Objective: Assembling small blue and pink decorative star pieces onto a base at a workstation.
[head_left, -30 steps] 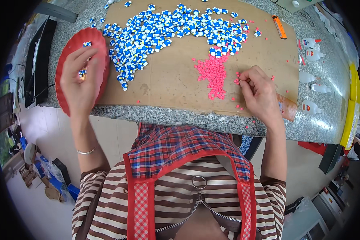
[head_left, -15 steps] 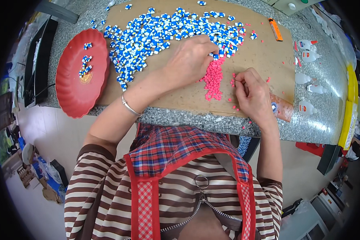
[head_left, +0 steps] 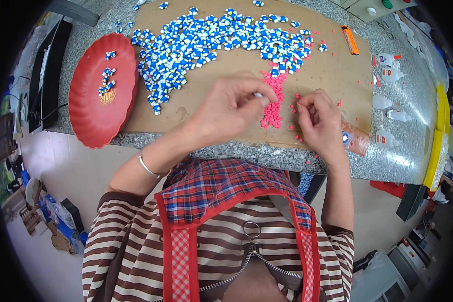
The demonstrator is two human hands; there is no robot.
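Head view, 1 frame. Left hand (head_left: 231, 108) is curled over the cardboard sheet (head_left: 332, 75), thumb and forefinger pressed together on 1 small white piece (head_left: 258, 94); the piece is too small to tell its long axis. Right hand (head_left: 319, 121) sits just to the right, fingers bent inward and tips close together; I cannot tell whether they pinch anything.

Key relation: the pink pile (head_left: 273, 108) lies between the 2 hands, a narrow strip running away from the person toward the blue-and-white pile (head_left: 211, 43). The left fingertips are at the strip's left edge, touching or nearly so; the right fingertips are a little apart from its right edge, among scattered pink bits. By my judgement the left hand is the nearer to the strip.

Red plate (head_left: 93, 108) with a few blue-and-white pieces lies well apart, at the left edge of the cardboard, beyond the left wrist.
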